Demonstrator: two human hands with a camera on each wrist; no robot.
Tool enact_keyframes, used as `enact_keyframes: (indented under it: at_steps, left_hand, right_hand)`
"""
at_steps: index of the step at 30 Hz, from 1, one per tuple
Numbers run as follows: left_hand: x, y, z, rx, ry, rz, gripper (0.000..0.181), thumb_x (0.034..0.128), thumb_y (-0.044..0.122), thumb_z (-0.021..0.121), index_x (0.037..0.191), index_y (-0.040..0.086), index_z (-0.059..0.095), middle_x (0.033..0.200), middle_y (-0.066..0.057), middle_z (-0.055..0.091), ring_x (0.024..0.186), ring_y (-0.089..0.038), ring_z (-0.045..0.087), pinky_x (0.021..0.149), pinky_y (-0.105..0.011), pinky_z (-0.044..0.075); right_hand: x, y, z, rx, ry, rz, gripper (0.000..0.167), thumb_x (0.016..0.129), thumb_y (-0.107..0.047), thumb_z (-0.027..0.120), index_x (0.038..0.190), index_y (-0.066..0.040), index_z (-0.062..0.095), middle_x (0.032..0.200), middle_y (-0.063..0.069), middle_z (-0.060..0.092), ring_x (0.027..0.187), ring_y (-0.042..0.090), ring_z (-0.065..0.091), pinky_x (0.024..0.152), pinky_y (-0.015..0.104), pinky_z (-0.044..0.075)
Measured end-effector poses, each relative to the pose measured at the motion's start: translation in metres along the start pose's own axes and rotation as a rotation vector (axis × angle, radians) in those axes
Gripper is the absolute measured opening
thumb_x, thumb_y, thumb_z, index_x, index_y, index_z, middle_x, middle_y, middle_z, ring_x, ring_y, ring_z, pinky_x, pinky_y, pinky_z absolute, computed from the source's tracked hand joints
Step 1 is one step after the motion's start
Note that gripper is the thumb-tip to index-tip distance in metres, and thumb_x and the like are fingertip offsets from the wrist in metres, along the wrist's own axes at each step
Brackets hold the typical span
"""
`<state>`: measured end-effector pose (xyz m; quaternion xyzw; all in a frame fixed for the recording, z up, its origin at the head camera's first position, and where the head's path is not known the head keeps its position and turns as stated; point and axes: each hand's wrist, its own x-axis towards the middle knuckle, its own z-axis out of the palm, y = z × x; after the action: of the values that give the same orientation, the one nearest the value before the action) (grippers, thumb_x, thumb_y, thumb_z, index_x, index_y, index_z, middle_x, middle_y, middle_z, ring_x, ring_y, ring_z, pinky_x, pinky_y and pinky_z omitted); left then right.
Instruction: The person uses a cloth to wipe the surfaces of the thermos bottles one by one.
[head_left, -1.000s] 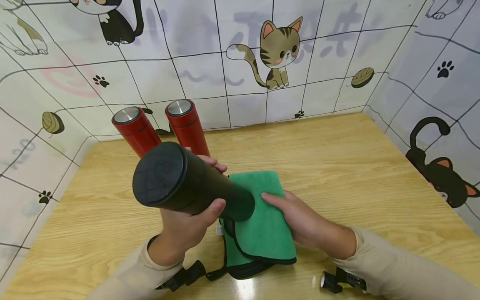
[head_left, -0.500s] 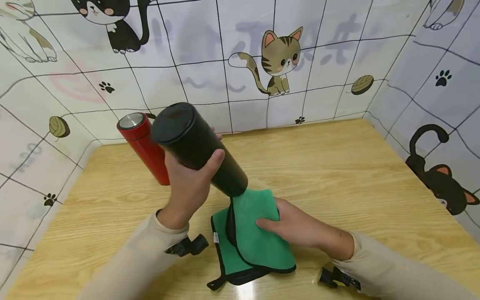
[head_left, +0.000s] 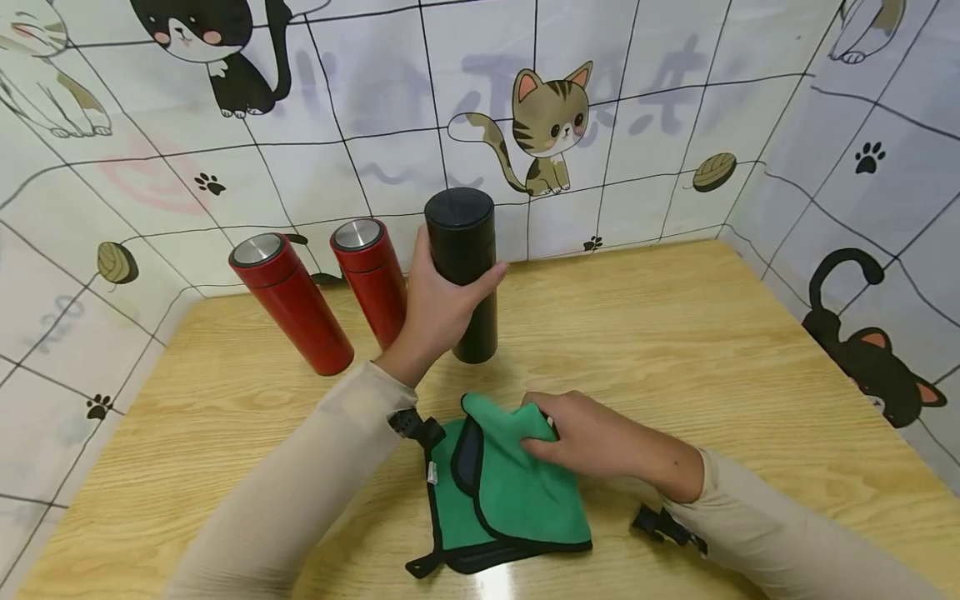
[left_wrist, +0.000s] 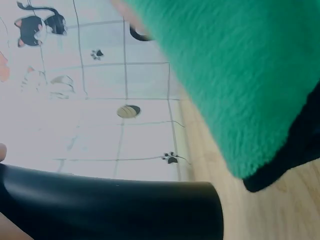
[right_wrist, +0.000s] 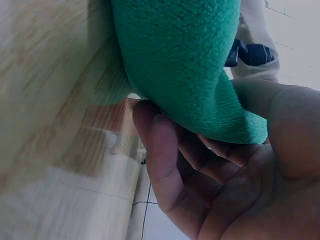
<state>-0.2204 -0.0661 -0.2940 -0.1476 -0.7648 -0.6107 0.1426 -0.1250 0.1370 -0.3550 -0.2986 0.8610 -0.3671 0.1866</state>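
A matte black thermos [head_left: 461,229] stands nearly upright toward the back of the table, to the right of two red flasks. My left hand [head_left: 441,304] grips it around the upper body, the thumb lying across its front. Whether its base [left_wrist: 200,210] touches the wood, I cannot tell. Closer to me lies a folded green towel [head_left: 525,492] with black edging and a small loop at one corner. My right hand [head_left: 588,437] pinches its upper right part between thumb and fingers, lifting that fold a little. In the right wrist view the green fabric [right_wrist: 175,65] hangs over the curled fingers [right_wrist: 165,150].
One red flask [head_left: 292,304] with a silver lid leans in view at the left; a second red flask [head_left: 371,279] is beside it, partly behind my left hand. A cat-patterned wall sheet [head_left: 390,108] borders the wooden table [head_left: 660,333] at the back and sides.
My left hand has carried the black thermos from over the towel to the back, turning it from tilted to nearly upright. My right hand stays on the towel, whose raised fold has sunk.
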Motion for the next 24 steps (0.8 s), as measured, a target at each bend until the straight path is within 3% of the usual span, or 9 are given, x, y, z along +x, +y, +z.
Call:
enact_keyframes:
  at_steps: [10, 17, 24]
  left_hand:
    - [0.016, -0.026, 0.013, 0.012, 0.067, -0.079, 0.080, 0.0826, 0.032, 0.082, 0.145, 0.021, 0.033, 0.139, -0.001, 0.051, 0.128, -0.018, 0.050, 0.106, -0.048, 0.045]
    - [0.018, -0.034, 0.016, 0.033, 0.056, -0.058, 0.080, 0.0815, 0.031, 0.083, 0.144, 0.017, 0.035, 0.137, -0.005, 0.052, 0.126, -0.021, 0.051, 0.106, -0.048, 0.045]
    - [0.019, -0.041, 0.018, 0.050, 0.059, -0.082, 0.080, 0.0809, 0.033, 0.083, 0.144, 0.019, 0.036, 0.135, -0.004, 0.053, 0.123, -0.021, 0.053, 0.105, -0.048, 0.045]
  right_hand:
    - [-0.002, 0.001, -0.001, -0.074, -0.003, -0.032, 0.012, 0.094, -0.020, 0.069, 0.096, -0.015, 0.058, 0.069, -0.012, 0.043, 0.066, 0.001, 0.050, 0.062, 0.018, 0.046]
    - [-0.002, -0.001, -0.002, -0.063, 0.005, -0.008, 0.020, 0.094, -0.018, 0.070, 0.108, -0.015, 0.055, 0.075, -0.009, 0.055, 0.067, 0.002, 0.055, 0.062, 0.020, 0.048]
    - [-0.001, 0.000, -0.003, -0.160, 0.043, 0.019, 0.031, 0.093, -0.018, 0.072, 0.116, -0.016, 0.052, 0.077, -0.006, 0.062, 0.065, 0.003, 0.056, 0.060, 0.020, 0.047]
